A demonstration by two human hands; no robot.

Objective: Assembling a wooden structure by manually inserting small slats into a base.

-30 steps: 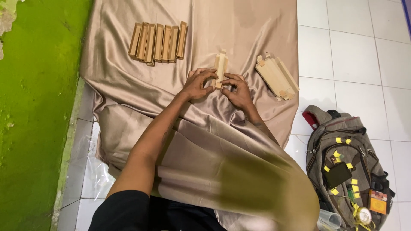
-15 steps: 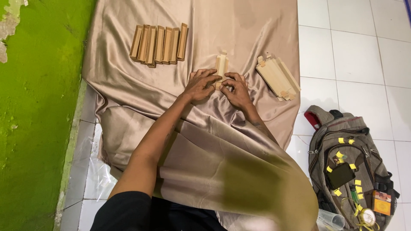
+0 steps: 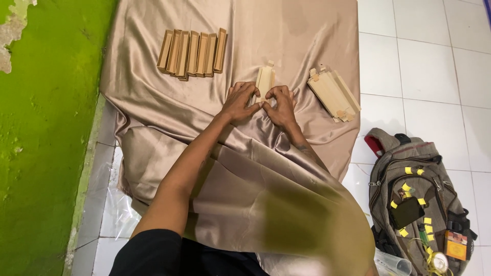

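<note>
right now both hands meet at the near end of a small wooden piece (image 3: 265, 79) lying on the satin cloth (image 3: 153, 102). the piece runs lengthwise away from the person, so its long axis points straight out from the fingertips, and only its near end is under the hands. the left hand (image 3: 239, 101) lies palm down with fingers curled onto that near end from the left; the right hand (image 3: 280, 105) mirrors it from the right, fingertips bent in and touching the wood. the two hands are almost touching each other and about equally near the piece; whether either is truly pinching it or just pressing on it i cannot tell. well apart to the far left is a row of wooden strips (image 3: 193, 52), side by side. off to the right, near the cloth's edge, lies a tilted stack of wooden pieces (image 3: 333, 94). a grey backpack (image 3: 419, 199) sits on the tiled floor (image 3: 424, 66).
</note>
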